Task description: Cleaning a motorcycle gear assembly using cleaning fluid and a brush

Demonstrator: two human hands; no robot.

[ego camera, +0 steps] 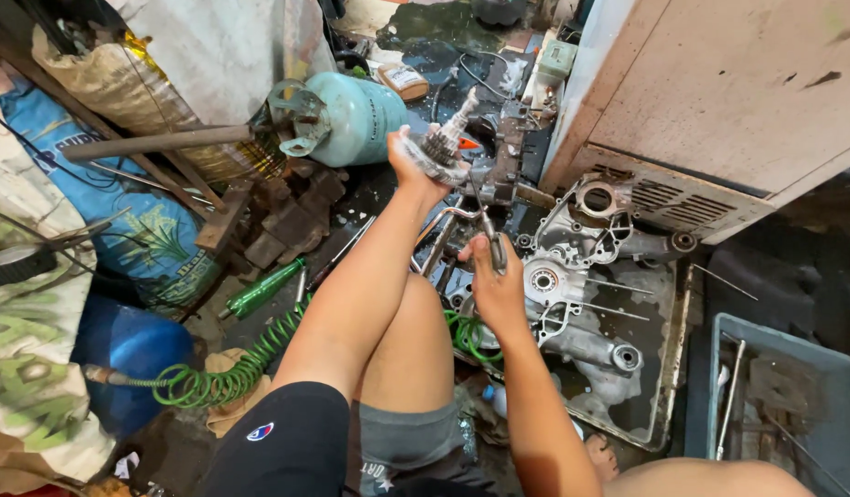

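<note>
The left hand [414,164] grips a greasy grey gear shaft [446,138] raised above the cluttered floor, while the right hand [495,281] closes on an air blow gun [475,230], just beside the crankcase [572,285] in its crowded metal tray [675,359].

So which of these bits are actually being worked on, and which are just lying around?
In use:
- gear shaft assembly, held up in the left hand
- metal hand tool, gripped by the right hand
- engine casing in the metal tray, just beside the right hand

Lying about:
- pale green gas cylinder
- green coiled hose
- green bottle
- grey crate
</note>
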